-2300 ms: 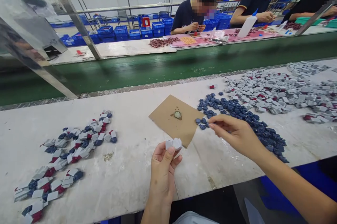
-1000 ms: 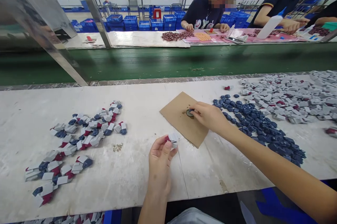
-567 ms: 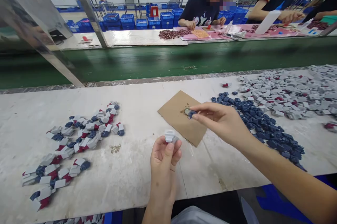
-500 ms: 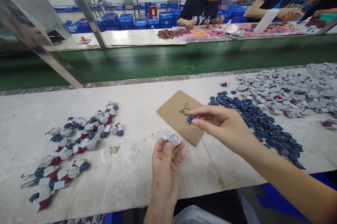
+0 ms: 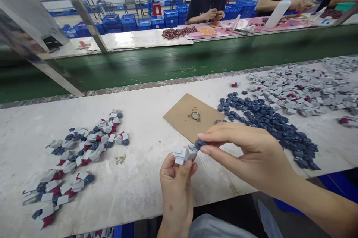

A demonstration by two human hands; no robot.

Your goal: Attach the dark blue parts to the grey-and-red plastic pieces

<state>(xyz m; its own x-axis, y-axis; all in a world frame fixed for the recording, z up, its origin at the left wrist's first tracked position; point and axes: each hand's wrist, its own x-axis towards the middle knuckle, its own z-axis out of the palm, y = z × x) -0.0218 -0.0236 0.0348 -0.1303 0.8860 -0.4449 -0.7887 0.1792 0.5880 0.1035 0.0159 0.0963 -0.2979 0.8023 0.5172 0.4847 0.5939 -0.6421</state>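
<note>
My left hand (image 5: 176, 182) pinches a small light-grey plastic piece (image 5: 182, 153) just above the white table (image 5: 145, 118). My right hand (image 5: 248, 154) pinches a small dark-blue piece (image 5: 199, 143) between thumb and forefinger and holds it against the right end of the grey piece. Behind the hands lies a brown cardboard sheet (image 5: 181, 122) with a small round cap (image 5: 195, 115) on it. To the right spreads a heap of dark-blue pieces (image 5: 268, 122), and beyond it a wide spread of light-grey pieces (image 5: 302, 88).
A cluster of joined grey, blue and red pieces (image 5: 75, 156) lies at the left. A green conveyor belt (image 5: 173, 62) runs behind the table. Other people sit at the far table (image 5: 140, 38) with a white bottle (image 5: 277, 13). Slanted metal posts (image 5: 81, 8) rise at the left.
My right hand lifted a blue piece from the heap, touched it to the cap on the cardboard, then carried it down to the grey piece in my left hand.
</note>
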